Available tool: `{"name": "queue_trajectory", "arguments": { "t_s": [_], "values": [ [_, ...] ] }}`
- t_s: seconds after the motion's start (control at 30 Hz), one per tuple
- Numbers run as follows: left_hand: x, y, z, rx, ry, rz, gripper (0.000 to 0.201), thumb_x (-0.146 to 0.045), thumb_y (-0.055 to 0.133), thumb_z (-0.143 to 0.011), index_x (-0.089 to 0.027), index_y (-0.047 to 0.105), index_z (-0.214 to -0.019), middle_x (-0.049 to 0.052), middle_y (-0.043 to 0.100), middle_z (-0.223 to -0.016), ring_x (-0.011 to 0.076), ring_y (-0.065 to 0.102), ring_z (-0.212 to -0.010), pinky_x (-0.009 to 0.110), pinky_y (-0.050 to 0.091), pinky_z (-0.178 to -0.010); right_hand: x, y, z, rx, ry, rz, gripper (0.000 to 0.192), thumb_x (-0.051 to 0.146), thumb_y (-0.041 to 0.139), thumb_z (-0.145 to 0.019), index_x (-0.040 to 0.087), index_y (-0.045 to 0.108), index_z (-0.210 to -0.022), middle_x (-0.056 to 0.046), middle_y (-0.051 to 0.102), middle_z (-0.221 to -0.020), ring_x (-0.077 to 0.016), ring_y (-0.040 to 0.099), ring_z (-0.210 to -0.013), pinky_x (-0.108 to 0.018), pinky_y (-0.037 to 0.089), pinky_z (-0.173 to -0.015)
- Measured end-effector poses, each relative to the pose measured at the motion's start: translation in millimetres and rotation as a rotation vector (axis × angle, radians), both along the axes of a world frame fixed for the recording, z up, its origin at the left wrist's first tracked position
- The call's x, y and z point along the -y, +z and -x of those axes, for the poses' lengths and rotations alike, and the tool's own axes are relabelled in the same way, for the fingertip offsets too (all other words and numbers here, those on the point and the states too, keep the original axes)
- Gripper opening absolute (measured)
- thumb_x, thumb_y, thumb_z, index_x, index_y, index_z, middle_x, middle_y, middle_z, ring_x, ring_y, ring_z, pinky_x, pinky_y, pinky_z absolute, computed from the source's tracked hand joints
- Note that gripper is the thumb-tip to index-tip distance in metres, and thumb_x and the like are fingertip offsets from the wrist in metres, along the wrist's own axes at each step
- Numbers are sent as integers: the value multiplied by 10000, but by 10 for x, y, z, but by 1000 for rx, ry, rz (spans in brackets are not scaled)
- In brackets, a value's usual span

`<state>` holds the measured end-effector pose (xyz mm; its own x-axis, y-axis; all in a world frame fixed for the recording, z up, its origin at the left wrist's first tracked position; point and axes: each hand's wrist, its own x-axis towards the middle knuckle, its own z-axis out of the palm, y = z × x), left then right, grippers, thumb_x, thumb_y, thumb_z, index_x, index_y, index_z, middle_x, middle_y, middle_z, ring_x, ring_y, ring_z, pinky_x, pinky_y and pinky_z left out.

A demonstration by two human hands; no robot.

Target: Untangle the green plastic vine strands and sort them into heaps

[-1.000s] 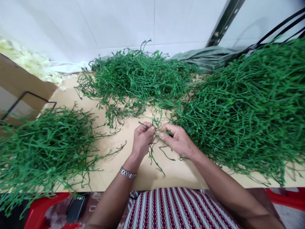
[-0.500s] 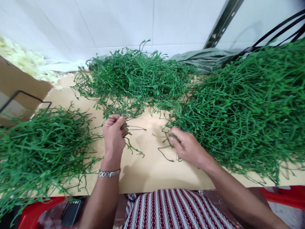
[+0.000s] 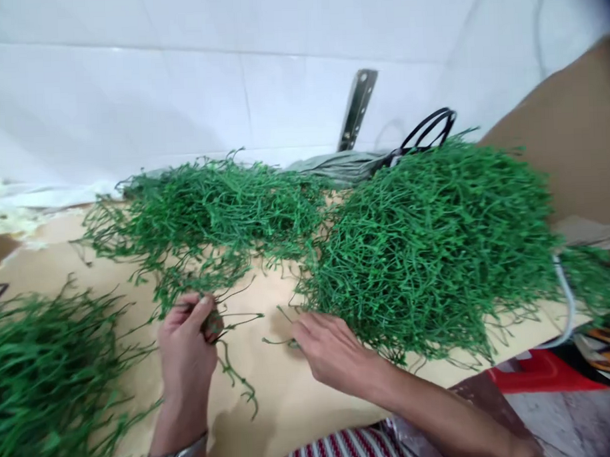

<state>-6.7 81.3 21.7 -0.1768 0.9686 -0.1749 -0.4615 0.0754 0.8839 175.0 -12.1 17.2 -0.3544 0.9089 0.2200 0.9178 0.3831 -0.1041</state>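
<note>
The left hand (image 3: 186,349) rests on the beige counter (image 3: 286,402) and grips a thin green plastic stem (image 3: 235,377) that trails toward the person. Just right of it, the right hand (image 3: 334,354) lies flat on the counter, touching the near edge of the big heap of green plastic stems (image 3: 435,244). A 2nd, flatter heap of green stems (image 3: 209,212) lies behind the left hand. A 3rd pile of green stems (image 3: 45,384) lies left of it. The white tiled wall (image 3: 180,93) stands behind all 3.

The left hand (image 3: 186,349) was curled into a loose fist, thumb pressed against bent fingers, wrist straight and forearm reaching forward, while the right hand (image 3: 334,351) lay palm down, fingers extended leftward, its forearm angled in from the lower right.
</note>
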Motion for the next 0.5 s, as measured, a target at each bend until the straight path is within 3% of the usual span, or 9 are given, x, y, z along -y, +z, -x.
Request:
{"name": "queue_trajectory", "arguments": {
  "t_s": [0.07, 0.13, 0.23, 0.33, 0.43, 0.5],
  "values": [
    [-37, 13, 18, 4, 22, -8, 236, -103, 693, -514, -156, 497, -635, -35, 562, -570, 35, 384, -383, 126, 272, -314, -41, 314, -233, -21, -64, -174, 265, -5, 384, -701, 190, 543, -787, -22, 586, -759, -152, 524, -674, -268, 411, -569],
    [-57, 24, -6, 3, -3, -6, 239, -104, 699, -504, -152, 492, -615, -33, 561, -574, 34, 379, -381, 125, 259, -305, -134, 659, -571, 4, -178, -481, 205, 24, 406, -740, 175, 544, -726, -36, 588, -738, -156, 520, -684, -268, 401, -599],
    [-39, 36, -122, -6, -79, 20, 238, -120, 704, -509, -149, 494, -618, -35, 555, -574, 29, 365, -368, 124, 250, -303, -377, 1051, -1197, 185, -552, -726, 148, 161, 428, -817, 149, 575, -802, -68, 593, -778, -190, 522, -740, -326, 382, -698],
    [10, 49, -262, 5, -152, 40, 235, -137, 705, -519, -153, 512, -651, -44, 557, -591, 19, 351, -352, 125, 253, -309, -633, 1185, -1776, 355, -717, -580, 188, 284, 487, -817, 147, 610, -855, -100, 607, -876, -265, 518, -873, -432, 334, -795],
    [49, 68, -370, 14, -236, 53, 221, -157, 704, -537, -155, 527, -669, -43, 567, -613, 19, 368, -352, 130, 269, -316, -739, 1214, -2134, 262, -652, -317, 281, 390, 547, -786, 159, 642, -917, -95, 633, -882, -252, 552, -834, -416, 368, -753],
    [69, 87, -425, 20, -272, 54, 214, -170, 704, -546, -152, 530, -669, -41, 573, -621, 18, 371, -349, 132, 271, -316, -712, 1265, -2227, 142, -561, -253, 362, 466, 532, -777, 173, 655, -950, -76, 645, -875, -210, 575, -791, -361, 396, -690]
  ]
}}
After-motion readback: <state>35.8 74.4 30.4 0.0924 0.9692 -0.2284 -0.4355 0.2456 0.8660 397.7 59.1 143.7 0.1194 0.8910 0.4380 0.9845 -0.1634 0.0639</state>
